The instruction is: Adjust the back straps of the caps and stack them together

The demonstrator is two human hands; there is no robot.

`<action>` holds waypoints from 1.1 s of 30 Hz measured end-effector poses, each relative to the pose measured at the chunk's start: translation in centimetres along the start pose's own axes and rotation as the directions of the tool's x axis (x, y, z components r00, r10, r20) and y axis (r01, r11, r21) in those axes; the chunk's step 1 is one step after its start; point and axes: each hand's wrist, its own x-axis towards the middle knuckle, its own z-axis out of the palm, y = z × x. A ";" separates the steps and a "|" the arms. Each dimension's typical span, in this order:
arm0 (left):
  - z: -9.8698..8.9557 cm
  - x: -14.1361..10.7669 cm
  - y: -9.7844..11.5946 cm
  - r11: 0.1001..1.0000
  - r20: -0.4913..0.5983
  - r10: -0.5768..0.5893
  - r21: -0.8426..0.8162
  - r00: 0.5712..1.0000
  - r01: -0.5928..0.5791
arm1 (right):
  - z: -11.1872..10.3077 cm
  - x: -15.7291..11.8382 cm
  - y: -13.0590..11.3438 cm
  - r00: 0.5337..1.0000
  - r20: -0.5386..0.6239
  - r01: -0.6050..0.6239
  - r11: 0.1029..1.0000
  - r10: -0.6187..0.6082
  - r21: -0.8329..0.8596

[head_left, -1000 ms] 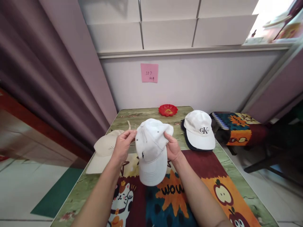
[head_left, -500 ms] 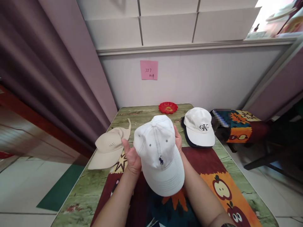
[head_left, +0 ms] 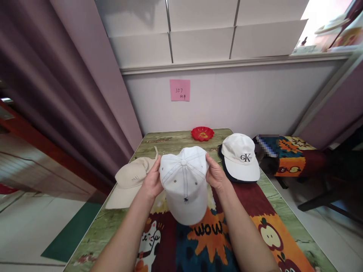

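Beside the pale wall (head_left: 241, 104), the green table (head_left: 167, 140) carries a printed cloth (head_left: 249, 196). Over that cloth I have the left hand (head_left: 153, 181) and right hand (head_left: 216, 176), arms extended forward, gripping the white cap (head_left: 185, 181) by opposite sides, between a beige cap (head_left: 127, 176) and a logo cap (head_left: 236, 151); near the far edge I see a red dish (head_left: 195, 133), gold marking (head_left: 203, 135) inside.

a red scalloped dish (head_left: 202, 133) sits on the table (head_left: 167, 139) near the wall (head_left: 241, 102), which bears a pink note (head_left: 179, 90).
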 end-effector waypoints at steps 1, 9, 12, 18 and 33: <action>0.0 0.5 0.6 1.000 -0.040 0.005 0.024 0.999 -0.004 | 0.0 0.1 -0.1 0.999 -0.019 0.030 0.999 -0.031 -0.019; 2.8 1.9 6.4 0.888 0.165 0.280 0.330 0.946 -0.320 | -0.2 0.3 -1.0 0.894 -0.043 0.405 0.845 -0.446 -0.349; 1.8 1.5 5.5 0.770 0.196 0.297 0.530 0.934 -0.356 | -1.9 0.7 -1.4 0.888 0.030 0.389 0.716 -0.458 -0.580; -1.4 0.1 0.6 0.728 0.157 0.135 0.654 0.978 -0.205 | -4.5 -0.1 -3.1 0.973 0.228 0.216 0.474 -0.032 -0.854; 0.5 -0.8 -0.9 0.345 0.199 0.388 0.874 0.900 -0.342 | 2.4 -2.4 -2.5 0.972 0.199 0.208 0.067 -0.123 -0.976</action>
